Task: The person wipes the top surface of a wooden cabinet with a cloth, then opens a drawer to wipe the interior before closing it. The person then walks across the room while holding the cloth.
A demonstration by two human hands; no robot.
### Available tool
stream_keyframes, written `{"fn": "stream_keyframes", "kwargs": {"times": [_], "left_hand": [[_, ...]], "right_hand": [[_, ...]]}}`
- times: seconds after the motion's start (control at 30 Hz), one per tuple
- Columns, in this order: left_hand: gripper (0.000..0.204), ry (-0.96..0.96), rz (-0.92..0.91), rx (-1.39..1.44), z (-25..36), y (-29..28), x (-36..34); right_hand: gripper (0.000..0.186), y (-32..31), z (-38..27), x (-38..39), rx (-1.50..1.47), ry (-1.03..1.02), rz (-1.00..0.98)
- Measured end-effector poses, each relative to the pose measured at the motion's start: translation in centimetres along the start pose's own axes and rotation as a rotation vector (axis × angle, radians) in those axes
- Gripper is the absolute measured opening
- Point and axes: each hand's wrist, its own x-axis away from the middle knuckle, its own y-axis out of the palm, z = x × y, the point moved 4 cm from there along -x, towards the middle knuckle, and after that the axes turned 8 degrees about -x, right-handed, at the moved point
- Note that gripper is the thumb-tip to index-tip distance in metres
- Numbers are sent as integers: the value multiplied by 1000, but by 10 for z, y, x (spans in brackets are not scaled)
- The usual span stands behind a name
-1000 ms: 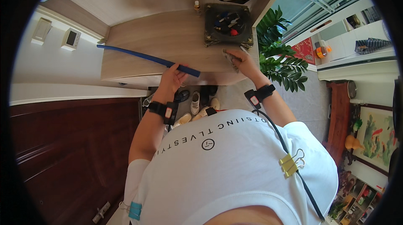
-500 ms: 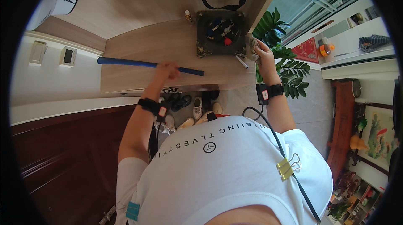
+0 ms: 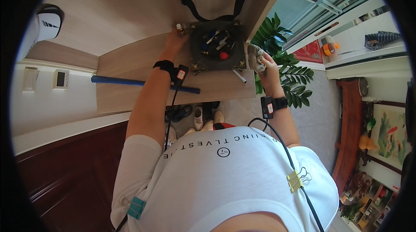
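My left hand (image 3: 176, 40) is closed around a small white-capped bottle (image 3: 179, 28) at the back of the wooden shelf (image 3: 121, 100), just left of a dark square tray (image 3: 235, 61) holding several small items and a red object. My right hand (image 3: 267, 65) grips a crumpled grey-brown rag (image 3: 255, 58) at the right of the tray, off the shelf's end. A white pen-like stick (image 3: 239, 75) lies in front of the tray. A long blue strip (image 3: 125, 81) lies along the shelf, passing behind my left forearm.
A black strap (image 3: 190, 2) hangs above the tray. A leafy plant (image 3: 294, 76) stands at the right. Several shoes (image 3: 198, 117) sit on the floor below the shelf. A dark wooden door (image 3: 69, 167) is at lower left, a wooden bench (image 3: 349, 119) at far right.
My left hand has left the blue strip and reached up and back to the bottle. My right hand has lifted the rag rightward from the shelf, exposing the white stick.
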Motion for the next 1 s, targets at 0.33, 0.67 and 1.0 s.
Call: {"fn": "stream_keyframes", "kwargs": {"times": [0.33,0.67,1.0], "left_hand": [[37,-81,264,-2,-93,-53,-14],[48,-263,232,-61,-135,-84,-4],[58,-398,-119,277,-85,-46,63]], "right_hand": [[38,-30,5,-37,656,-314,-173],[36,-22,16,-57,-23,47,-133],[36,-16,19,-57,-211,206,-138]]}}
